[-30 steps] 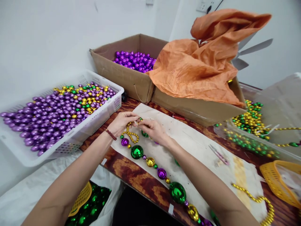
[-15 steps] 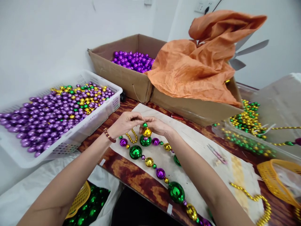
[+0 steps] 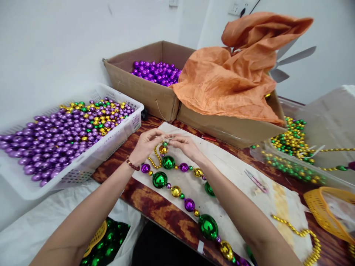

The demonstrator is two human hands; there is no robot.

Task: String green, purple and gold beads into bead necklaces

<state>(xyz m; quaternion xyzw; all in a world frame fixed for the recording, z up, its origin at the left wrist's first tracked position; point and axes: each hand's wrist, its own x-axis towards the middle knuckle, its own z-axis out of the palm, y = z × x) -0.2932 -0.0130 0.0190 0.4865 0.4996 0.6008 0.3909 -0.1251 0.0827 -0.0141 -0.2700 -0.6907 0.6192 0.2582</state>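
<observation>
In the head view, the left hand (image 3: 148, 145) and right hand (image 3: 186, 146) meet fingertip to fingertip over the counter (image 3: 155, 197), each pinching narrowly at the end of the bead strand (image 3: 189, 204). The strand's green, gold and purple balls lie on the pale cloth (image 3: 230, 166), running toward the counter's near edge. A small gold bead chain (image 3: 159, 162) loops beside the left hand; pliers (image 3: 256, 181) lie farther right on the cloth.

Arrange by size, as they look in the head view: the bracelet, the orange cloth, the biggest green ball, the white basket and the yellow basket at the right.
1. White basket and orange cloth: too alike to rank
2. Yellow basket, partly out of view
3. Green ball
4. Bracelet
</observation>
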